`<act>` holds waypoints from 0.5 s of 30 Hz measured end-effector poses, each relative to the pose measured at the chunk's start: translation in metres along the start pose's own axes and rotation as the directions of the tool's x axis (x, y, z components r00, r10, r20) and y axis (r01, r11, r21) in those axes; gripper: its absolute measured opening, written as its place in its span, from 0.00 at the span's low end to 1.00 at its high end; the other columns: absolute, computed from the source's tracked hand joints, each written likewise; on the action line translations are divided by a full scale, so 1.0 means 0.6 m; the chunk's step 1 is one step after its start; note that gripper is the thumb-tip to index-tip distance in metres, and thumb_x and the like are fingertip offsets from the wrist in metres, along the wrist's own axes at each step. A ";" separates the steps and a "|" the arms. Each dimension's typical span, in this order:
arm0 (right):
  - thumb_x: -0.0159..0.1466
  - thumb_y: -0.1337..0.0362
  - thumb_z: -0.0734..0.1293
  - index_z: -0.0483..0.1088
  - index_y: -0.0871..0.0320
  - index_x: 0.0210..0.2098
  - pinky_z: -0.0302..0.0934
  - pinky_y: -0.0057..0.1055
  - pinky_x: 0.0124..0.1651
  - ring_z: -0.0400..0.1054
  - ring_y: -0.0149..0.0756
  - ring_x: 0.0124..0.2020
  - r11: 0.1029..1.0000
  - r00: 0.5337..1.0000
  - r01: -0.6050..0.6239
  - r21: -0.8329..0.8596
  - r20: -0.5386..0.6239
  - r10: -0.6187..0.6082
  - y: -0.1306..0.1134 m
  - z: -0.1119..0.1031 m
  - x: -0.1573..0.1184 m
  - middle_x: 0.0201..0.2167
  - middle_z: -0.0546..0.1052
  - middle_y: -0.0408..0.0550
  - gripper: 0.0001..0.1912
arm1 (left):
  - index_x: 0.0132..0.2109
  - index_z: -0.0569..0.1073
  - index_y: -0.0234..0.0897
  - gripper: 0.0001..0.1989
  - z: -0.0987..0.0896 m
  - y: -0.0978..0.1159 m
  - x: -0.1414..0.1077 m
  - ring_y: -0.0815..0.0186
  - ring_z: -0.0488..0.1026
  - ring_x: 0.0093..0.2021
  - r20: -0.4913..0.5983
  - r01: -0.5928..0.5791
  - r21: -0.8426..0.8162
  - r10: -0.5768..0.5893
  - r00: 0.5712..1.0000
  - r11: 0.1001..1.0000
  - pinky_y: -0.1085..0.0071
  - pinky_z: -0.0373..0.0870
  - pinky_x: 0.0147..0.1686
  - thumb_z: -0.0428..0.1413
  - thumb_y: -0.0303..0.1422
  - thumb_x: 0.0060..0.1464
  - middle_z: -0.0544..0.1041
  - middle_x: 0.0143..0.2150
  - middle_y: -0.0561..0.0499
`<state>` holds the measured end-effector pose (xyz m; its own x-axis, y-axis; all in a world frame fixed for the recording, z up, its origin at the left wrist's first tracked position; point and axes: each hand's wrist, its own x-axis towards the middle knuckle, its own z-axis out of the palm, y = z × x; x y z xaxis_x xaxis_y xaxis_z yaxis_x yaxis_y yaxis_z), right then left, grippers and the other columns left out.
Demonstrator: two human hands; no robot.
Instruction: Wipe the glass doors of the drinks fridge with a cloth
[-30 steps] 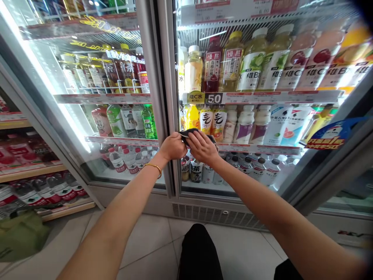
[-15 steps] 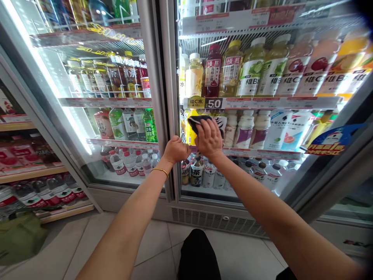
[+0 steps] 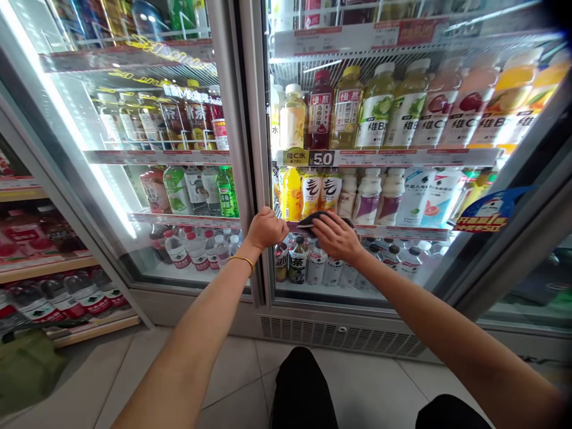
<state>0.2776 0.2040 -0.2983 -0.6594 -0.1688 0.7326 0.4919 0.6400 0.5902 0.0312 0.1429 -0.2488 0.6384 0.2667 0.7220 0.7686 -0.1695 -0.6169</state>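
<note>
My left hand point(image 3: 268, 229) is closed in a fist at the silver door frame point(image 3: 254, 131) of a drinks fridge, its fingers curled round the frame's edge. A gold bangle point(image 3: 243, 259) circles that wrist. With fingers together, my right hand point(image 3: 338, 238) presses a dark cloth point(image 3: 309, 224) flat against the glass door point(image 3: 330, 293). The cloth has a pale edge and lies just right of my left hand, in front of the shelf strip. Behind the glass stand a yellow bottle point(image 3: 291, 193) and white-labelled bottles point(image 3: 330, 189).
Bottles with fruit labels point(image 3: 378, 110) fill a shelf above. A second glass-fronted section point(image 3: 187, 277) adjoins on the left. Wooden shelving point(image 3: 49, 268) with bottles and a green bag point(image 3: 31, 369) are at far left. A blue sticker point(image 3: 491, 208) is at right. Below are a vent grille point(image 3: 313, 333) and floor tiles point(image 3: 236, 381).
My right hand has slid the cloth down the glass and a little right, uncovering the bottles behind. My left hand stays at the frame. The view has shifted slightly.
</note>
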 end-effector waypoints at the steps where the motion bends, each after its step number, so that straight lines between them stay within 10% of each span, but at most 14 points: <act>1: 0.64 0.65 0.60 0.66 0.57 0.56 0.56 0.48 0.65 0.60 0.43 0.61 0.996 0.996 -0.080 -0.028 -0.034 0.079 0.009 -0.005 0.002 0.56 0.71 0.52 0.21 | 0.19 0.68 0.38 0.19 0.002 0.002 0.000 0.65 0.64 0.23 -0.014 0.014 -0.002 -0.014 1.000 1.000 0.62 0.58 0.32 0.47 0.29 0.57 0.70 0.16 0.49; 6: 0.63 0.65 0.58 0.62 0.60 0.59 0.52 0.54 0.65 0.55 0.49 0.63 0.863 0.846 -0.503 -0.048 -0.232 0.480 0.008 0.021 0.076 0.57 0.69 0.57 0.24 | 0.18 0.68 0.38 0.19 0.010 0.007 0.001 0.65 0.64 0.23 -0.061 0.047 0.085 -0.042 0.997 0.995 0.62 0.59 0.32 0.47 0.29 0.56 0.69 0.16 0.50; 15: 0.65 0.64 0.59 0.63 0.62 0.58 0.55 0.48 0.64 0.58 0.46 0.62 0.991 0.985 -0.115 -0.061 -0.140 0.106 -0.064 0.070 0.092 0.58 0.69 0.56 0.22 | 0.23 0.73 0.34 0.17 -0.005 0.005 0.004 0.61 0.68 0.27 0.140 0.073 -0.071 -0.062 0.988 0.995 0.59 0.58 0.35 0.46 0.31 0.57 0.73 0.21 0.43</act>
<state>0.1985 0.2017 -0.2949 -0.5178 -0.2031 0.8310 0.5982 0.6085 0.5215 0.0349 0.1405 -0.2479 0.5769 0.4070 0.7082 0.8142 -0.2169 -0.5386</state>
